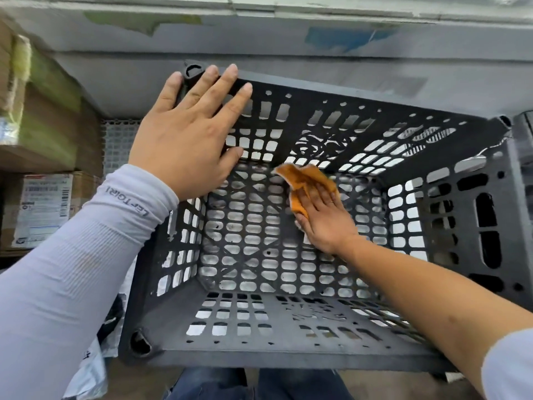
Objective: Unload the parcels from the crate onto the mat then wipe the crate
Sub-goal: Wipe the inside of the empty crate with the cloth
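Note:
A dark grey perforated plastic crate (288, 339) fills the middle of the view, with nothing inside it but my hand and a cloth. My left hand (187, 134) lies flat over the crate's far left corner and rim, fingers spread. My right hand (324, 217) is deep inside the crate, pressing an orange cloth (305, 177) against the bottom near the far wall. Grey plastic parcel bags (92, 368) show at the lower left beside the crate.
Stacked cardboard boxes (43, 209) with printed labels stand at the left. A white perforated panel (118, 142) shows behind the crate's left side. A grey wall (288, 47) with peeling paint runs along the back. My jeans-clad legs (259, 385) are below the crate.

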### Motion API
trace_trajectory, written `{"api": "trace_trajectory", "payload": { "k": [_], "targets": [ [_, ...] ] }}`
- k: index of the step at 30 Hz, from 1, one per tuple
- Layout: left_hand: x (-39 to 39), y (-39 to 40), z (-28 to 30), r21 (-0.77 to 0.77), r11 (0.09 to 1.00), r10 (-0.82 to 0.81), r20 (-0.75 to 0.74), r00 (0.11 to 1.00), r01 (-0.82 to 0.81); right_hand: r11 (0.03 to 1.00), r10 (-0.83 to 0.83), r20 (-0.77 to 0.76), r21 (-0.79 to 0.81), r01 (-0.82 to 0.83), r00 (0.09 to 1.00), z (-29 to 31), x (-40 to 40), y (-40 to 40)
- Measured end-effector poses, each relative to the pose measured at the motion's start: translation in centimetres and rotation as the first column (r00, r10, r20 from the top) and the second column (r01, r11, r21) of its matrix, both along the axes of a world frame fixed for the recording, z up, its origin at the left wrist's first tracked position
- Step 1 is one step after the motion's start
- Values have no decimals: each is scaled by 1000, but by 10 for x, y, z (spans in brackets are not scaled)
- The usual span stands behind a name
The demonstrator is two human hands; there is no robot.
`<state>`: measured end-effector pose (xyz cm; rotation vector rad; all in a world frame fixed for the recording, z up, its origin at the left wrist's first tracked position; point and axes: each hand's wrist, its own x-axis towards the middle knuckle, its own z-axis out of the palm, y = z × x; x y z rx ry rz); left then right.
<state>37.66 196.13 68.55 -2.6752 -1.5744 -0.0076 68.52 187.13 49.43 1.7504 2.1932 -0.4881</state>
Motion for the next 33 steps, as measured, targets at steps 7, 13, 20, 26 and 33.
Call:
{"api": "trace_trajectory", "payload": {
  "k": [7,13,20,26,33],
  "targets": [
    [0,0,-1,-5,1000,8,2,1000,-8,951,-306,76,-7,308,949,6,70,1],
    [1,0,0,-14,1000,9,8,1000,-9,841,-539,85,19,540,838,10,68,9],
    [2,0,0,-11,1000,9,7,1000,-9,632,-773,-37,46,774,633,0,-30,33],
    [1,0,-1,-9,1000,8,43,999,-8,686,-722,-86,36,726,687,0,-95,41],
    [1,0,-1,-18,1000,12,47,999,-11,860,-504,-253,-63,506,826,6,-172,53]
  ]
}}
